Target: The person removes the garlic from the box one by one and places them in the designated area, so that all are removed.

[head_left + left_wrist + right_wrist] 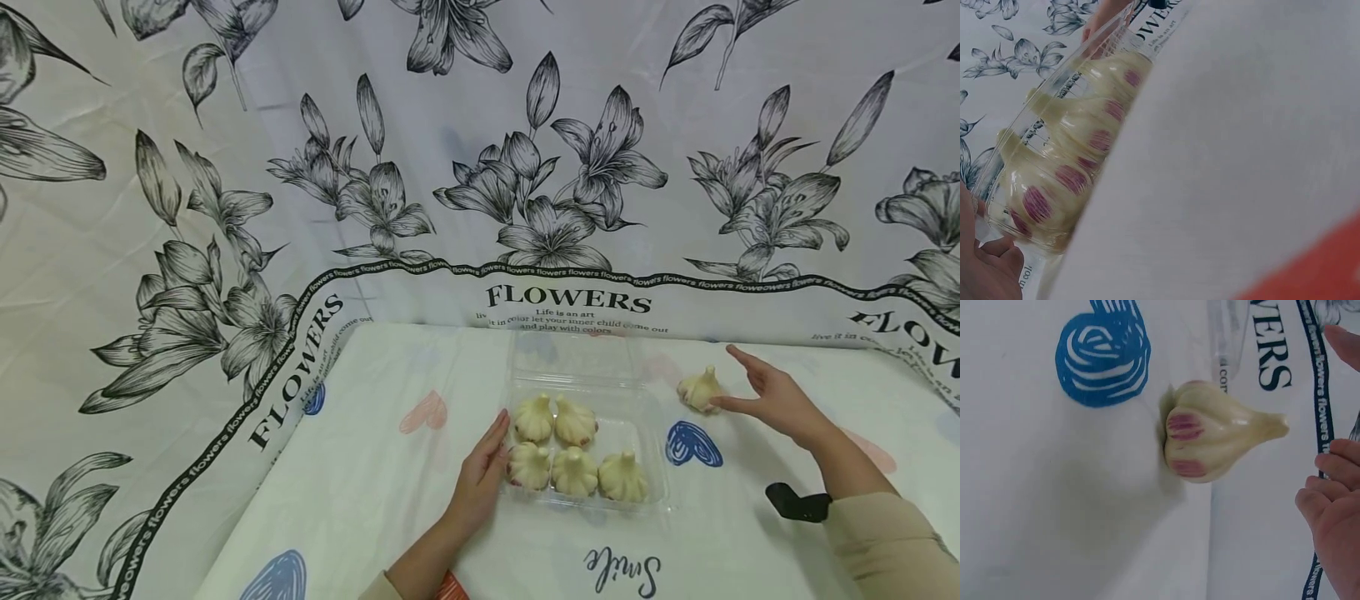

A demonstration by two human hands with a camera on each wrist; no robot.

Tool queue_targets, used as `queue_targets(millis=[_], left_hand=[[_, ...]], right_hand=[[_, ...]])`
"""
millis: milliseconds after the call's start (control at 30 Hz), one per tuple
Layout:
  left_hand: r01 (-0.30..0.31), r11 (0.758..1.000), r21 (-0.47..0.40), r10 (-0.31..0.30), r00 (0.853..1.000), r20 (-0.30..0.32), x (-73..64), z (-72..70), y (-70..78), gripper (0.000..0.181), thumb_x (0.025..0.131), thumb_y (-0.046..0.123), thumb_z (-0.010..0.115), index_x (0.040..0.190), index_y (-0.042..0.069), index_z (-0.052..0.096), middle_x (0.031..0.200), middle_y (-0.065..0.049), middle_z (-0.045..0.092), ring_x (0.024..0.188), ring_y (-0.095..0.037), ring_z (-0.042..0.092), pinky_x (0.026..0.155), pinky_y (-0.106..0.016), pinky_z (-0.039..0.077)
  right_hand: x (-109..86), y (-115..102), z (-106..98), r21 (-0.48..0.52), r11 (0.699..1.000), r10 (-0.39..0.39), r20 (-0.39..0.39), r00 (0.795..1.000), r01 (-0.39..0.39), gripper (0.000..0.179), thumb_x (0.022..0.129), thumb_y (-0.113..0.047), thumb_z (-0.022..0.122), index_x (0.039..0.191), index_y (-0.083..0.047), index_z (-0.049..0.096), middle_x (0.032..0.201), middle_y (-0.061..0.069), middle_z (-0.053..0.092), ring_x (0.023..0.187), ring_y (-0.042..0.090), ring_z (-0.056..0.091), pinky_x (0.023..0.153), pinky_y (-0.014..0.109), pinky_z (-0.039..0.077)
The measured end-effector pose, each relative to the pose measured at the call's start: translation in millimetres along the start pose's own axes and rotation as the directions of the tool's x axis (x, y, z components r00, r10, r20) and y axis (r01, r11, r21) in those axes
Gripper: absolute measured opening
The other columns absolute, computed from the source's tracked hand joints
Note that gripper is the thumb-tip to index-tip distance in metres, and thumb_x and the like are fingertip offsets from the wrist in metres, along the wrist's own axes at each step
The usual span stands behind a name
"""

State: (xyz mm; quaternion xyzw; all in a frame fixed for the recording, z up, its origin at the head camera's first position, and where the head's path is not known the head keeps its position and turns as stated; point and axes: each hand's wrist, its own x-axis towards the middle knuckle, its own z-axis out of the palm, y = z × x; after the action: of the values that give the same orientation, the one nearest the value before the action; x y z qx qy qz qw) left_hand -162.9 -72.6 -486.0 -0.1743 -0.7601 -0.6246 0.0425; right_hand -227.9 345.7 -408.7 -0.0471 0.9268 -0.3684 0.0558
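A clear plastic box [656, 492] with its lid [573, 358] folded back holds several garlic bulbs [574, 472], two at the back and three in front. My left hand [480, 471] rests on the box's left side, fingers extended along the wall; in the left wrist view purple streaks show on the bulbs [1079, 125] through the plastic. One more garlic bulb [699, 389] sits on the table to the right of the box. Beside that bulb is my right hand [780, 404], thumb and fingers spread apart. The right wrist view shows a gap between this bulb [1210, 434] and the hand [1341, 512].
A white tablecloth [360, 500] with hearts and the word Smile covers the table. Behind it hangs a flower-printed curtain [480, 167]. Something red [452, 588] lies near the left forearm. A black device [797, 502] is at the right wrist.
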Motion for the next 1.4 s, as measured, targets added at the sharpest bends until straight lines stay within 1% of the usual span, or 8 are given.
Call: queue_targets(millis=[333, 533, 733, 933, 1000, 1100, 1267, 1400], left_hand=[[0.019, 1.000, -0.004, -0.019, 1.000, 0.003, -0.4, -0.8, 4.3, 0.042, 0.099, 0.003, 0.038, 0.141, -0.002, 0.035, 0.152, -0.011, 0.028, 0.142, -0.025, 0.023, 0.106, -0.005, 0.018], [0.031, 1.000, 0.005, -0.031, 1.000, -0.002, -0.2, -1.7, 6.7, 0.042, 0.098, 0.001, 0.038, 0.140, -0.003, 0.036, 0.152, -0.011, 0.029, 0.141, -0.025, 0.024, 0.106, -0.005, 0.019], [0.032, 0.999, 0.003, -0.032, 0.999, -0.005, -0.5, -2.0, 7.2, 0.042, 0.098, 0.001, 0.039, 0.140, -0.003, 0.037, 0.151, -0.011, 0.030, 0.141, -0.025, 0.024, 0.106, -0.004, 0.019], [0.019, 1.000, 0.003, -0.019, 1.000, -0.003, -0.2, -1.1, 6.5, 0.042, 0.098, 0.001, 0.039, 0.140, -0.004, 0.036, 0.151, -0.012, 0.029, 0.141, -0.027, 0.024, 0.106, -0.004, 0.019], [0.025, 1.000, -0.006, -0.025, 1.000, -0.003, -0.2, -0.7, 6.3, 0.042, 0.098, 0.001, 0.038, 0.140, -0.004, 0.036, 0.152, -0.011, 0.029, 0.141, -0.024, 0.024, 0.106, -0.004, 0.019], [0.021, 1.000, -0.011, -0.021, 1.000, -0.001, -0.2, -0.2, 5.8, 0.043, 0.098, 0.001, 0.038, 0.140, -0.003, 0.036, 0.152, -0.011, 0.029, 0.141, -0.025, 0.023, 0.106, -0.004, 0.019], [0.017, 1.000, -0.013, -0.017, 1.000, -0.001, 0.1, -0.6, 6.2, 0.043, 0.098, 0.000, 0.038, 0.140, -0.004, 0.036, 0.152, -0.011, 0.029, 0.141, -0.025, 0.023, 0.106, -0.004, 0.019], [0.013, 1.000, -0.019, -0.013, 1.000, -0.002, 0.1, -0.5, 6.5, 0.043, 0.098, 0.000, 0.038, 0.140, -0.004, 0.036, 0.152, -0.012, 0.029, 0.141, -0.025, 0.023, 0.106, -0.004, 0.019]], right_hand=[[-19.4, -34, 2, 0.066, 0.998, -0.001, 0.104, 0.995, -0.006, 0.090, 0.085, -0.030, 0.067, 0.149, -0.001, 0.011, 0.151, 0.032, 0.009, 0.131, 0.058, 0.016, 0.100, 0.068, 0.025], [-31.7, -57, 14, 0.137, 0.989, -0.079, 0.198, 0.977, 0.052, 0.083, 0.084, -0.023, 0.068, 0.146, 0.004, 0.019, 0.148, 0.033, 0.018, 0.131, 0.057, 0.019, 0.100, 0.065, 0.028], [-37.9, -74, 38, 0.242, 0.965, -0.176, 0.325, 0.929, 0.098, 0.080, 0.083, -0.022, 0.069, 0.142, 0.008, 0.026, 0.147, 0.031, 0.025, 0.133, 0.051, 0.023, 0.101, 0.051, 0.036], [-36.8, -82, 53, 0.325, 0.944, -0.204, 0.449, 0.870, 0.054, 0.071, 0.086, -0.018, 0.066, 0.139, 0.013, 0.030, 0.143, 0.035, 0.030, 0.130, 0.050, 0.032, 0.097, 0.036, 0.048], [-36.1, -84, 56, 0.314, 0.948, -0.200, 0.471, 0.859, 0.048, 0.071, 0.086, -0.019, 0.066, 0.138, 0.014, 0.032, 0.142, 0.035, 0.032, 0.129, 0.050, 0.034, 0.098, 0.036, 0.047], [-35.1, -89, 60, 0.265, 0.962, -0.187, 0.484, 0.855, 0.060, 0.071, 0.084, -0.021, 0.068, 0.136, 0.014, 0.035, 0.140, 0.035, 0.035, 0.128, 0.050, 0.036, 0.099, 0.040, 0.045], [-33.8, -96, 68, 0.168, 0.982, -0.157, 0.488, 0.858, 0.084, 0.074, 0.078, -0.026, 0.075, 0.131, 0.014, 0.042, 0.136, 0.034, 0.041, 0.125, 0.049, 0.041, 0.098, 0.043, 0.046], [-33.0, -103, 75, 0.086, 0.990, -0.139, 0.494, 0.859, 0.111, 0.071, 0.074, -0.023, 0.077, 0.128, 0.013, 0.048, 0.133, 0.032, 0.046, 0.120, 0.048, 0.047, 0.095, 0.045, 0.048]])
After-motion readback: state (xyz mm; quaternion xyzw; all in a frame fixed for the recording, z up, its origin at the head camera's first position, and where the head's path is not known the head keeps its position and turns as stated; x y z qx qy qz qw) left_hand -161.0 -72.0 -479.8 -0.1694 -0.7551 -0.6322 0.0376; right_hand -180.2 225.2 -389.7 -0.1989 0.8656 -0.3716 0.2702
